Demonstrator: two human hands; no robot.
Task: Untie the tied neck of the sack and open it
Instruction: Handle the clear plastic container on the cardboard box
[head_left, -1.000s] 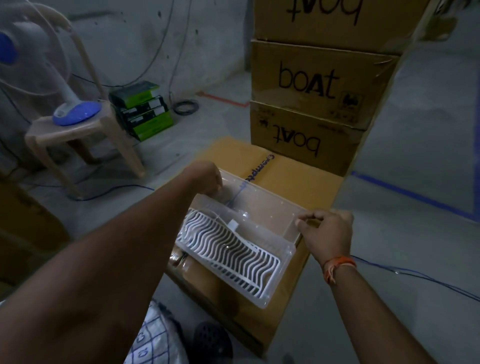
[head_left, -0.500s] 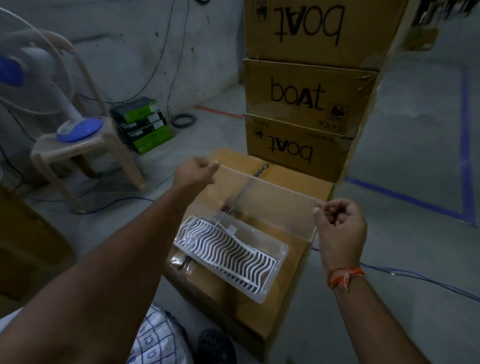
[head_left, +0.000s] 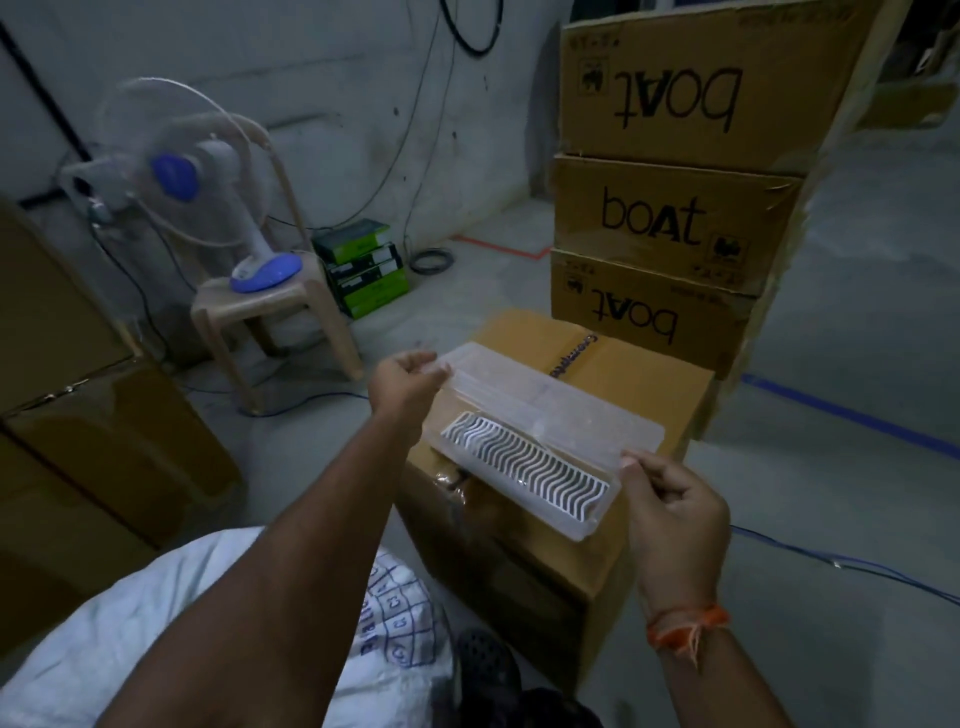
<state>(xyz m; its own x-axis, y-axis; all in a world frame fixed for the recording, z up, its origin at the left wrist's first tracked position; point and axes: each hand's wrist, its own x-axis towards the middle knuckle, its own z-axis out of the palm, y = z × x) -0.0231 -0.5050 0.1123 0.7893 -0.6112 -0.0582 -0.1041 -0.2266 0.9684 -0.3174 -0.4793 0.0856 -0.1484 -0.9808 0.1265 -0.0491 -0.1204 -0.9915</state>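
A clear plastic bag (head_left: 550, 410) holding a white wavy-ribbed grille (head_left: 524, 467) is stretched over a cardboard box (head_left: 639, 374). My left hand (head_left: 408, 382) pinches the bag's far left corner. My right hand (head_left: 672, 499) pinches its near right edge. The bag is lifted between both hands, with the grille lying in its lower part. A white woven sack (head_left: 156, 623) with blue print lies at the bottom left under my left arm; its neck is hidden.
Three stacked "boat" cartons (head_left: 675, 218) stand behind the box. A table fan (head_left: 182, 171) sits on a plastic chair (head_left: 270, 312) at left, green boxes (head_left: 363, 265) beside it. Brown cartons (head_left: 78, 415) are at far left. Cables cross the concrete floor.
Both hands drew the bag's upper layer up and back, then brought it nearer to me. The view tilted up and the white sack came into sight below.
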